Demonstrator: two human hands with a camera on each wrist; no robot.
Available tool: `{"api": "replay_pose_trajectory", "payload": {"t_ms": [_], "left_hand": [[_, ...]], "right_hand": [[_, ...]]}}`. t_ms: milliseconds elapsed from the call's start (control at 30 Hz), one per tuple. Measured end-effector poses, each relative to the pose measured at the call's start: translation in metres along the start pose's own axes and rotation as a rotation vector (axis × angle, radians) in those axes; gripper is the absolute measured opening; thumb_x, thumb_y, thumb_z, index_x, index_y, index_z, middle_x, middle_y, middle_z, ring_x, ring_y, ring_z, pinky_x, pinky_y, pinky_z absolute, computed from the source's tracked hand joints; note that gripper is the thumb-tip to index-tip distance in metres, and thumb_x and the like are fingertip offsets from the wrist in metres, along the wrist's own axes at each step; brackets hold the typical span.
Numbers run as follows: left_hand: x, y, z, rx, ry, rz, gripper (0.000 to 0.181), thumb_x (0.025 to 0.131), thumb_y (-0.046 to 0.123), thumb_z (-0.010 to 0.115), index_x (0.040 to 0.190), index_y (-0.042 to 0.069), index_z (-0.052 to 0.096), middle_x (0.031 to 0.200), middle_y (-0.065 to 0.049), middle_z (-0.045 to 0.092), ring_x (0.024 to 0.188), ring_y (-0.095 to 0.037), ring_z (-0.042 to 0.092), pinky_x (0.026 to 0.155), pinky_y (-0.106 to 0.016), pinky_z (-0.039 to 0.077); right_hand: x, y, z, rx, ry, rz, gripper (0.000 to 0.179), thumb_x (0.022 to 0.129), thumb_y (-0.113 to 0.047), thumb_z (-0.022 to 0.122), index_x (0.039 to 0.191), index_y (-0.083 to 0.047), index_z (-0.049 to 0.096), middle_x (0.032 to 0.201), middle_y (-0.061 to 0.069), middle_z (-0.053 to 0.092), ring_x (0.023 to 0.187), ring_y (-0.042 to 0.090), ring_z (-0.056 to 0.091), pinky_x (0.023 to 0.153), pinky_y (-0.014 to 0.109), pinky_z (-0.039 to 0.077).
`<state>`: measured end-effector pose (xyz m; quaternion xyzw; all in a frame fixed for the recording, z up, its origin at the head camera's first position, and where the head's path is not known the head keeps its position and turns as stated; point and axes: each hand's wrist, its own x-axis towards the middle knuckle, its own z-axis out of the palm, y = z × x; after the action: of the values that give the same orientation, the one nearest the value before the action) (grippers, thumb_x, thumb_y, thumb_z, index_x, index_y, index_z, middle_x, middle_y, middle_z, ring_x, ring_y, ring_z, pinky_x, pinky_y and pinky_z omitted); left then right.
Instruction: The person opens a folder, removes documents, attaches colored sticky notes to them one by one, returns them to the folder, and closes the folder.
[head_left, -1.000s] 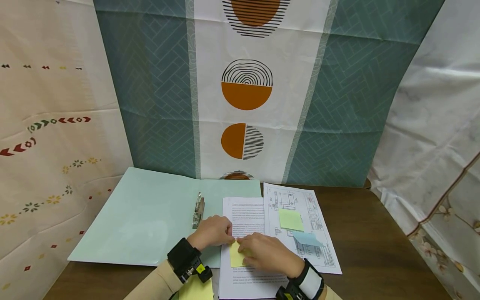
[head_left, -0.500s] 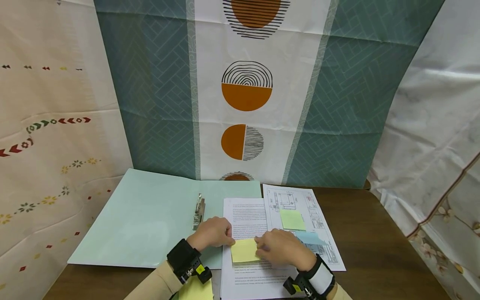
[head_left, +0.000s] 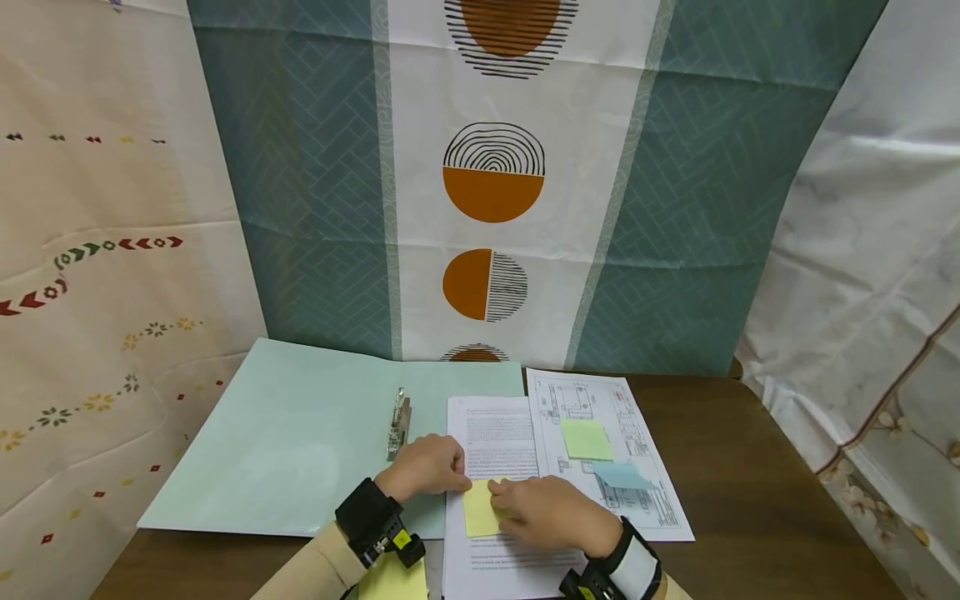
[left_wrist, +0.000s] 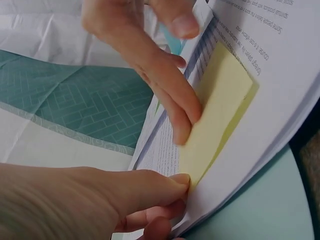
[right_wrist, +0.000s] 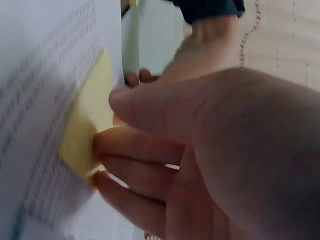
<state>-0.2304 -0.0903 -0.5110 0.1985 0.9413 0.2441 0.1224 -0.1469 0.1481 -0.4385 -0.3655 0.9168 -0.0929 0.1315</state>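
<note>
A yellow sticky note lies on a stack of printed sheets, near its left edge. My left hand pinches the note's corner at the paper edge; in the left wrist view its thumb is on top, with the other fingers partly hidden by the paper. One long edge of the note lifts slightly there. My right hand covers the note's right part in the head view. Its extended fingertips press on the note's surface, with the thumb held apart from them.
Left lies an open pale-green folder with a metal clip. A drawing sheet on the right bears a green sticky note and a blue one. More yellow notes lie near the front edge of the brown table.
My right hand slid right across the yellow note, uncovering more of it, then came back left over it. My left hand stayed at the note's corner. The sheets shifted slightly right.
</note>
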Motion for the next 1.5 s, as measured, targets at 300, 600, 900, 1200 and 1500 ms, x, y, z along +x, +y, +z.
{"api": "replay_pose_trajectory", "payload": {"t_ms": [300,600,900,1200,1500], "left_hand": [[-0.019,0.024,-0.018,-0.011,-0.011,-0.021,0.034,0.093,0.028,0.091,0.07,0.019,0.067,0.067,0.004,0.061,0.063,-0.015,0.055,0.056,-0.029,0.037],[-0.011,0.015,-0.008,0.004,0.003,-0.025,0.035,0.091,0.028,0.092,0.069,0.021,0.066,0.066,0.005,0.06,0.061,-0.015,0.054,0.056,-0.029,0.038],[-0.026,0.033,-0.024,0.067,0.099,0.092,0.031,0.09,0.018,0.089,0.065,0.019,0.07,0.061,0.006,0.059,0.058,-0.011,0.049,0.053,-0.027,0.035],[-0.047,0.077,-0.034,0.192,-0.008,0.344,0.017,0.099,0.01,0.076,0.105,0.013,0.091,0.095,0.0,0.086,0.061,-0.004,0.044,0.056,-0.021,0.032],[-0.051,0.078,-0.023,0.29,-0.023,0.391,0.053,0.104,0.009,0.07,0.062,0.023,0.04,0.062,0.01,0.023,0.056,-0.007,0.022,0.054,-0.022,0.02]], "right_hand": [[-0.005,0.007,-0.007,-0.01,0.039,0.057,0.01,0.106,-0.023,0.077,0.101,-0.015,0.076,0.151,0.013,0.075,0.101,0.019,0.082,0.071,0.032,0.054],[-0.003,0.005,-0.003,-0.009,-0.046,0.023,0.009,0.107,-0.025,0.075,0.114,-0.019,0.078,0.164,0.006,0.066,0.111,0.012,0.08,0.077,0.027,0.056],[-0.009,0.018,-0.007,0.104,-0.008,0.07,0.035,0.109,-0.017,0.071,0.076,-0.018,0.06,0.154,0.016,0.072,0.056,0.006,0.035,0.056,0.023,0.032],[-0.008,0.014,-0.01,0.066,0.007,0.091,0.026,0.107,-0.017,0.073,0.081,-0.017,0.07,0.151,0.015,0.074,0.059,0.009,0.042,0.059,0.026,0.034],[-0.008,0.015,-0.009,0.062,0.032,0.068,0.039,0.104,-0.01,0.072,0.069,-0.018,0.055,0.146,0.016,0.077,0.059,0.006,0.034,0.059,0.024,0.03]]}}
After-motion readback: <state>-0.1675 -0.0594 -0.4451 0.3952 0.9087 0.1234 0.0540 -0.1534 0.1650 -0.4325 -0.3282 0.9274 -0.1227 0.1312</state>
